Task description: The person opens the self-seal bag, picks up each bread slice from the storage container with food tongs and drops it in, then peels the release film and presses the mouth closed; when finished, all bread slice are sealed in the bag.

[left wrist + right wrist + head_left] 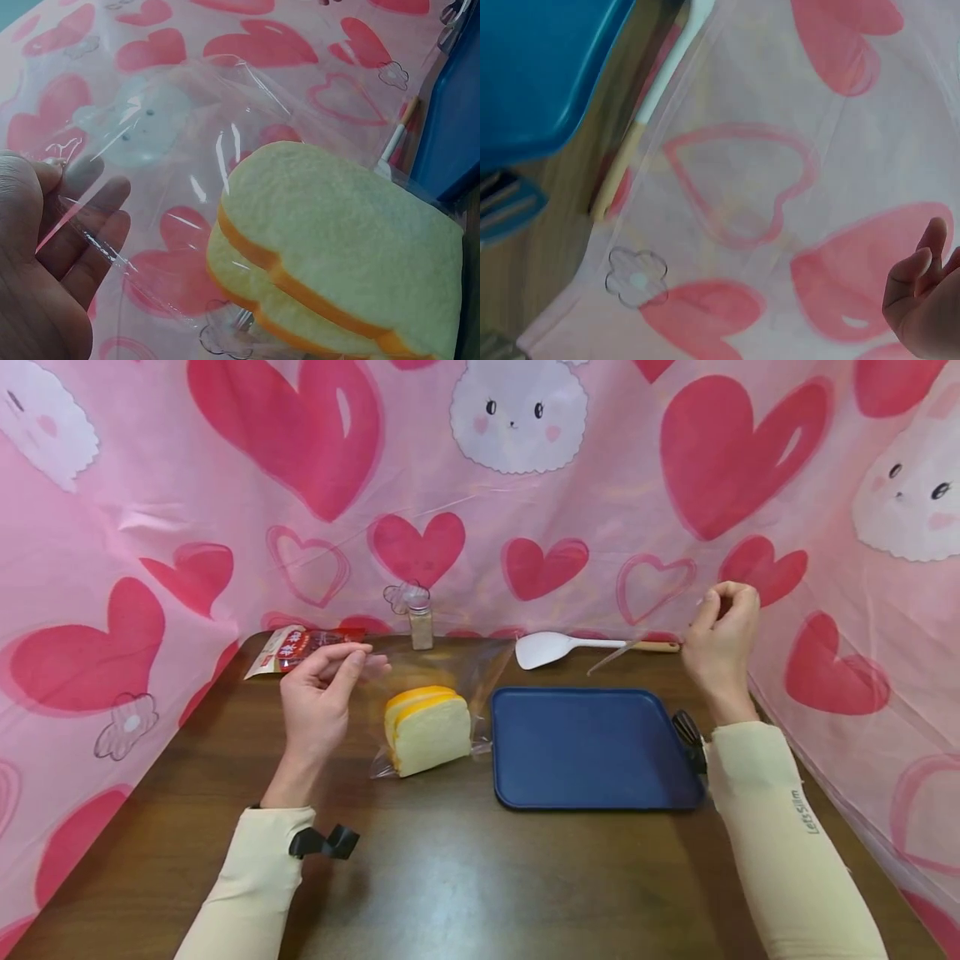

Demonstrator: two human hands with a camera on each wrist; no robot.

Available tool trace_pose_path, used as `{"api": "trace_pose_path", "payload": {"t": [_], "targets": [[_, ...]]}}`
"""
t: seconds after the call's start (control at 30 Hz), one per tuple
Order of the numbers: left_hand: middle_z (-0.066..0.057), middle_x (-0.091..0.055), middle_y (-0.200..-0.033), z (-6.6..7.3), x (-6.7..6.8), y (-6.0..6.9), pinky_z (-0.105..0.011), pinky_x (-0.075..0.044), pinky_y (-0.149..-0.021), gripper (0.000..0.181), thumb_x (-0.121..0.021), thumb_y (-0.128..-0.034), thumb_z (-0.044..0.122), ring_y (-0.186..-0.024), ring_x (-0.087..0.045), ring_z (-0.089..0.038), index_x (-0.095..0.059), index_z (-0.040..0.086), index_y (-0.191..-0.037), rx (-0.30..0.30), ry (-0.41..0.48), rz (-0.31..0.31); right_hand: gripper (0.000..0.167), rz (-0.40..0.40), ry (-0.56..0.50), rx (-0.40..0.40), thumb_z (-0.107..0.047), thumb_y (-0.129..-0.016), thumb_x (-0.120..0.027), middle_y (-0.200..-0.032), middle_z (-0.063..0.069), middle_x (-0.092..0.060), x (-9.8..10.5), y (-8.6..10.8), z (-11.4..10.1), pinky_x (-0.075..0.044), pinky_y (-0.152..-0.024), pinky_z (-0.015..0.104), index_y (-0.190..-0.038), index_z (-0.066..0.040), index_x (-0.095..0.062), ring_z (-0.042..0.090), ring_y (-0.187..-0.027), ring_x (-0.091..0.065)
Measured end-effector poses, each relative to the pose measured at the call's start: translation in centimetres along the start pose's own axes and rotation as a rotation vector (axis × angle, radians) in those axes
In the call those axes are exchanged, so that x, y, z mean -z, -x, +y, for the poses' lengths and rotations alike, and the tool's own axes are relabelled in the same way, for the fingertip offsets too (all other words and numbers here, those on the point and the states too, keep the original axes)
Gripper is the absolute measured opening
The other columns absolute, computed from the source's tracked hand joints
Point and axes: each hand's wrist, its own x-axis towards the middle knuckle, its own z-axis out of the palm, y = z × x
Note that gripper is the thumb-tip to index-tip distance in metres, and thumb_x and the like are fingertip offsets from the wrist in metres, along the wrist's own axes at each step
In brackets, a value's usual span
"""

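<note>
My left hand point(318, 689) pinches the edge of a clear plastic bag point(180, 142) between thumb and forefinger. Its other fingers show through the film in the left wrist view. Inside the bag, yellow-crusted bread slices point(431, 735) stand tilted on the table, one overlapping another. My right hand point(720, 635) is raised above the right end of the tray, thumb and forefinger together. From its fingertips a thin, see-through strip point(618, 652) slants down to the left; its exact kind is unclear. In the right wrist view only part of this hand point(930, 296) shows.
A dark blue tray point(592, 747) lies right of the bread, with a black slotted utensil point(686, 735) at its right edge. Behind lie a white spatula point(543, 649) with a wooden handle, a shaker jar point(422, 625) and a red packet point(296, 647). Heart-patterned cloth point(637, 485) surrounds the table.
</note>
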Motion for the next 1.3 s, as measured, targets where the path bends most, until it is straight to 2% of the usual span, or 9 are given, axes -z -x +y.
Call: {"api": "trace_pose_path", "payload": {"t": [0.1, 0.17, 0.4, 0.6, 0.83, 0.93, 1.07, 1.17, 1.3], "targets": [[0.007, -0.083, -0.096, 0.0, 0.1, 0.0, -0.022, -0.062, -0.081, 0.018, -0.070, -0.1008, 0.006, -0.087, -0.080, -0.009, -0.075, -0.007, -0.113, 0.000, -0.008, 0.000, 0.012, -0.030, -0.013, 0.015, -0.008, -0.107, -0.043, -0.097, -0.020, -0.039, 1.4, 0.2, 0.5, -0.034, -0.081, 0.017, -0.104, -0.007, -0.054, -0.007, -0.087, -0.043], [0.007, -0.083, -0.096, 0.0, 0.1, 0.0, -0.022, -0.062, -0.082, 0.019, -0.071, -0.1008, 0.007, -0.087, -0.080, -0.009, -0.075, -0.006, -0.113, -0.003, -0.011, -0.006, 0.012, -0.039, 0.008, 0.027, -0.008, -0.106, -0.043, -0.097, -0.019, -0.040, 2.4, 0.5, 0.9, -0.034, -0.080, 0.017, -0.103, -0.007, -0.055, -0.007, -0.086, -0.043], [0.004, -0.083, -0.095, 0.0, -0.1, 0.0, -0.023, -0.063, -0.084, 0.018, -0.070, -0.1007, 0.004, -0.086, -0.081, -0.010, -0.075, -0.007, -0.113, -0.008, 0.020, -0.014, 0.028, -0.079, 0.184, 0.000, -0.014, -0.106, -0.049, -0.092, -0.024, -0.041, 6.6, 2.3, 2.0, -0.030, -0.080, 0.013, -0.112, 0.012, -0.057, -0.013, -0.088, -0.040], [0.002, -0.083, -0.096, 0.0, -0.2, 0.0, -0.024, -0.063, -0.085, 0.017, -0.068, -0.1006, 0.001, -0.086, -0.081, -0.011, -0.073, -0.011, -0.113, -0.020, 0.059, -0.017, 0.025, -0.172, 0.271, 0.006, -0.012, -0.106, -0.052, -0.085, -0.032, -0.043, 11.0, 4.2, 2.5, -0.031, -0.073, 0.010, -0.115, 0.010, -0.058, -0.015, -0.079, -0.042], [0.003, -0.083, -0.095, -0.1, -0.2, 0.0, -0.022, -0.062, -0.080, 0.017, -0.069, -0.1002, 0.000, -0.084, -0.080, -0.009, -0.074, -0.010, -0.112, -0.033, 0.056, -0.020, 0.001, -0.411, 0.157, 0.134, 0.008, -0.101, -0.053, -0.072, -0.022, -0.050, 15.9, 6.0, 2.9, -0.034, -0.050, 0.012, -0.101, 0.008, -0.054, -0.009, -0.062, -0.045], [0.002, -0.083, -0.095, 0.0, -0.1, 0.0, -0.021, -0.062, -0.080, 0.020, -0.069, -0.1002, 0.001, -0.084, -0.080, -0.009, -0.072, -0.013, -0.114, -0.022, 0.047, -0.012, 0.015, -0.531, 0.165, 0.179, 0.011, -0.101, -0.054, -0.074, -0.021, -0.050, 17.9, 6.2, 3.1, -0.033, -0.049, 0.017, -0.099, -0.004, -0.056, -0.008, -0.065, -0.046], [-0.001, -0.084, -0.096, 0.1, 0.0, 0.0, -0.021, -0.062, -0.083, 0.024, -0.069, -0.1004, 0.001, -0.085, -0.080, -0.010, -0.069, -0.018, -0.115, -0.004, 0.043, -0.001, 0.026, -0.692, 0.278, 0.209, 0.008, -0.103, -0.055, -0.075, -0.019, -0.047, 20.2, 6.0, 3.0, -0.033, -0.053, 0.018, -0.097, -0.018, -0.055, -0.005, -0.067, -0.046], [-0.001, -0.084, -0.097, 0.3, -0.1, 0.0, -0.022, -0.062, -0.084, 0.026, -0.069, -0.1007, 0.002, -0.086, -0.081, -0.011, -0.068, -0.018, -0.116, 0.003, 0.039, 0.001, 0.020, -0.793, 0.364, 0.205, 0.003, -0.104, -0.058, -0.072, -0.017, -0.045, 20.7, 5.7, 2.8, -0.032, -0.053, 0.020, -0.095, -0.015, -0.057, -0.002, -0.064, -0.042], [-0.003, -0.084, -0.097, 0.2, -0.3, 0.0, -0.022, -0.062, -0.087, 0.024, -0.069, -0.1006, 0.002, -0.086, -0.081, -0.012, -0.069, -0.017, -0.116, 0.009, 0.053, -0.002, 0.011, -0.885, 0.491, 0.180, -0.008, -0.104, -0.064, -0.072, -0.014, -0.045, 19.2, 5.1, 3.1, -0.035, -0.056, 0.021, -0.095, -0.011, -0.059, -0.004, -0.065, -0.041]]}}
